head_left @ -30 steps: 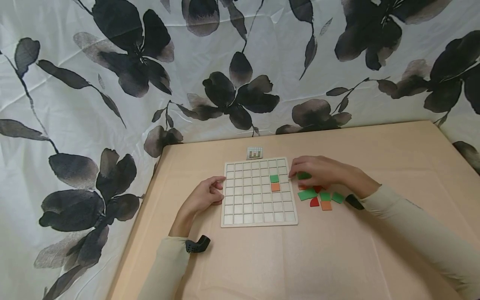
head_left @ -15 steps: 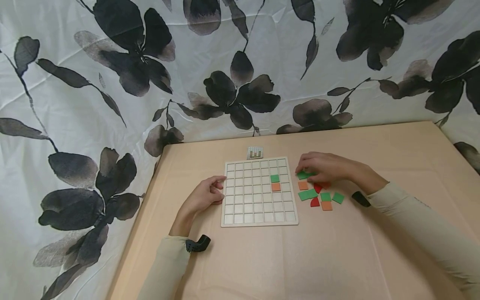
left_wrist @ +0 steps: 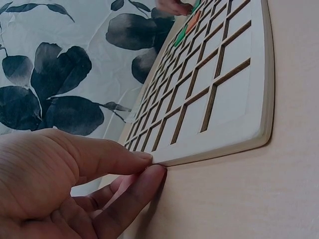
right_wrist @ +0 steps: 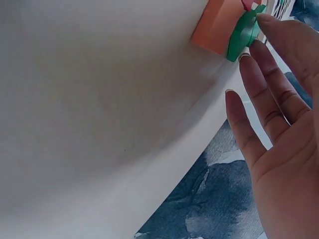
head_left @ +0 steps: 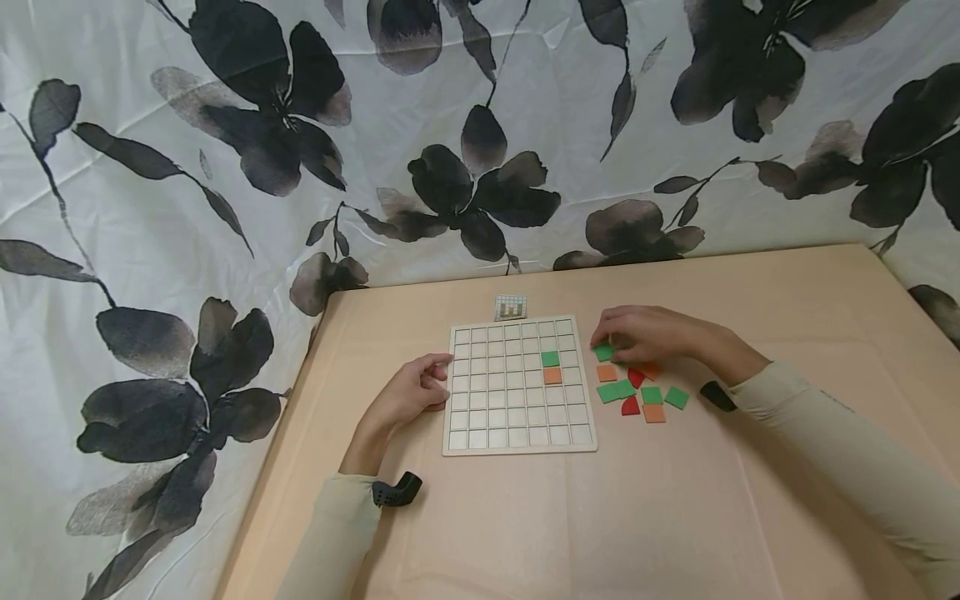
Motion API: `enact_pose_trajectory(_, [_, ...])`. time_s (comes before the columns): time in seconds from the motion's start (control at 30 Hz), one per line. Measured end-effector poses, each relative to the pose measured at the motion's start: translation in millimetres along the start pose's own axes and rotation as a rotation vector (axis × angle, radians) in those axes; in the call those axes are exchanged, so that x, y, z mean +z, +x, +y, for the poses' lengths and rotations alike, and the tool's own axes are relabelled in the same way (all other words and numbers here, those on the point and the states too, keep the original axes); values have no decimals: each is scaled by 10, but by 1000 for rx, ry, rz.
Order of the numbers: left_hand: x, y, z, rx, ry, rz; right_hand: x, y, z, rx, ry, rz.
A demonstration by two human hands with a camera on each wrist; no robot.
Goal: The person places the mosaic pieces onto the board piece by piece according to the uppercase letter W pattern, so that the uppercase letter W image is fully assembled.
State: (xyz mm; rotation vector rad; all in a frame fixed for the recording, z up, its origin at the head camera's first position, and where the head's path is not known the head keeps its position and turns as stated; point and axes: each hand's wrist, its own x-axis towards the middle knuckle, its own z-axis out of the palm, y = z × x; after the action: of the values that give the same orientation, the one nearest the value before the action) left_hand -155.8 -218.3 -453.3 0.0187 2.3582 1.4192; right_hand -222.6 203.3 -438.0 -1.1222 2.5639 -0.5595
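A white square board with a grid of cells (head_left: 487,392) lies on the table. One green square tile (head_left: 551,358) and one orange square tile (head_left: 552,376) sit in its cells, one above the other. At the board's left edge, my left hand (head_left: 405,390) pinches the rim between thumb and fingertip, as the left wrist view shows. To the right of the board, my right hand (head_left: 648,333) pinches a green piece (right_wrist: 244,32) between thumb and fingers, over the pile. Part of that piece is hidden by the fingers.
Below the right hand lie several loose pieces: orange tiles (head_left: 654,413), green tiles (head_left: 677,397), a longer green piece (head_left: 617,391) and red rounded pieces (head_left: 630,406). A small card with a grid picture (head_left: 511,307) lies behind the board. Floral cloth hangs behind the table.
My right hand has drawn back a little to the right from the board's edge, uncovering an orange tile. The green piece at its fingertips has shifted slightly. My left hand stays put.
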Motion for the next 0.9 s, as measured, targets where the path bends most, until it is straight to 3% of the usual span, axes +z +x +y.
enact_pose_trajectory(0.6, [3, 12, -21, -2, -10, -5, 47, 23, -11, 63, -74, 22])
enact_pose_trajectory(0.9, [0, 2, -13, 8, -11, 0, -2, 10, -12, 84, -50, -39])
